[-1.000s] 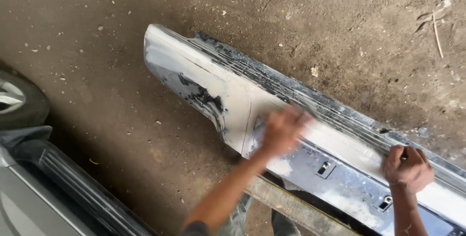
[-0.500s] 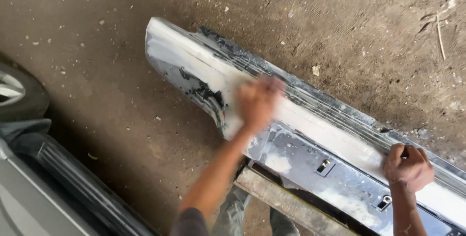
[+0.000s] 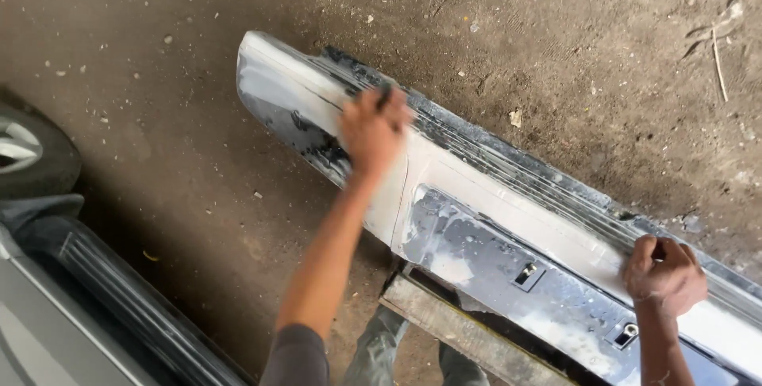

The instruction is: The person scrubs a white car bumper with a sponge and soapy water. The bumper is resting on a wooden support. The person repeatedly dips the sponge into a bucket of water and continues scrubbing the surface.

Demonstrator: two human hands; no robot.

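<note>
While the long silver bumper lies slantwise over a wooden plank on the dirt floor, the left hand presses on its far-left part, blurred, fingers curled over something dark that cannot be made out. Near the right end, the right hand clamps the bumper's upper edge. Bare dirt stretches beyond it; a car crowds the near left.
</note>
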